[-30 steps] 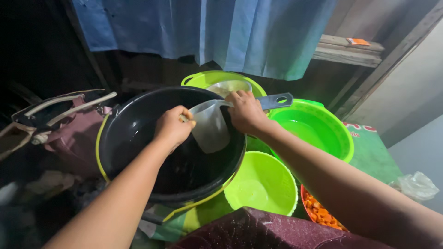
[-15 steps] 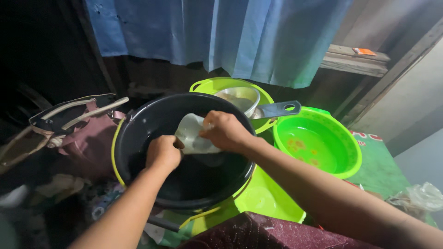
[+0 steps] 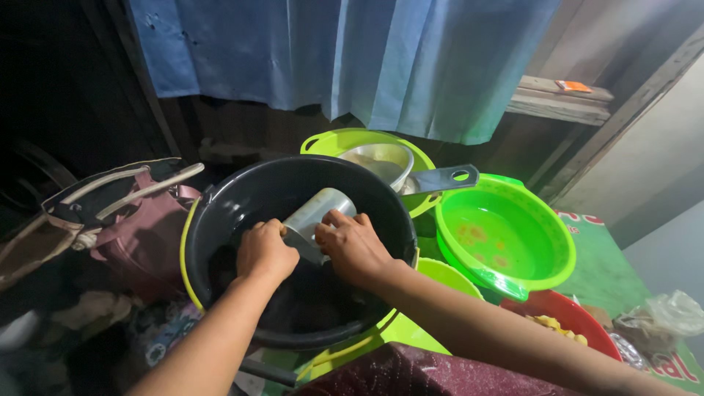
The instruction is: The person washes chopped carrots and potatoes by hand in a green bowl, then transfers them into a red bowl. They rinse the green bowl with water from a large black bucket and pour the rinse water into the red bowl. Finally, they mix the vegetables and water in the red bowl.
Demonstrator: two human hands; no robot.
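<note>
A metal cup lies tilted inside a large black basin, mouth toward me and base pointing up and away. My right hand grips the cup's side from the right. My left hand is closed against the cup's near end from the left; what it holds there is hidden. Both hands sit low inside the basin.
Behind the basin a lime-green tub holds a steel bowl and a grey-handled pan. A bright green basin stands right, a red bowl with yellow food below it. A pink bag lies left; a blue curtain hangs behind.
The cup has gone from raised above the basin rim to down inside it, turned on its side. Both hands dropped with it and closed in toward each other.
</note>
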